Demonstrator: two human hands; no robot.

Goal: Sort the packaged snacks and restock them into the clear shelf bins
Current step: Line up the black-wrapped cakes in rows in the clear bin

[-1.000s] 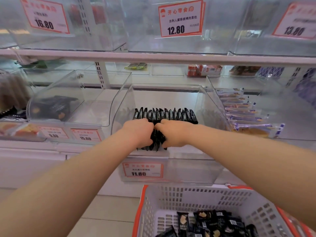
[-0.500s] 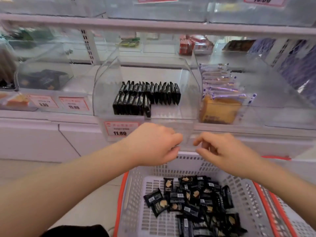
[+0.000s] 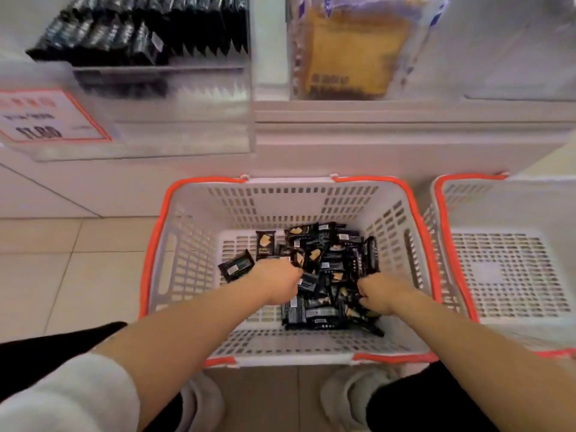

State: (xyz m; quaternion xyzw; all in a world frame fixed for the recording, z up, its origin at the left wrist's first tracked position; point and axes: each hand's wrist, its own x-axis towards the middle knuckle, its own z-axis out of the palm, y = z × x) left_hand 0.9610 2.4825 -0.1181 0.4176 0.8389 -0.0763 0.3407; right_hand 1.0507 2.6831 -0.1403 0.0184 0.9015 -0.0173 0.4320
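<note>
A white basket with an orange rim (image 3: 280, 199) stands on the floor below the shelf and holds a pile of black snack packets (image 3: 330, 260). Both hands are down in that pile. My left hand (image 3: 276, 283) has its fingers curled into the packets at the pile's left side. At the right side my right hand (image 3: 383, 294) curls into the packets too; the fingertips of both are hidden. Above, a clear shelf bin (image 3: 187, 120) holds upright rows of the same black packets (image 3: 140, 32).
A second white basket with an orange rim (image 3: 505, 275) stands to the right, with nothing showing in it. A neighbouring clear bin holds yellow packets (image 3: 352, 57). A price label (image 3: 46, 116) is on the bin front. My shoes (image 3: 202, 400) touch the basket's near edge.
My hands left the row of packets in the clear bin, drew back and dropped into the basket's pile. The view tilted down from the shelf to the basket.
</note>
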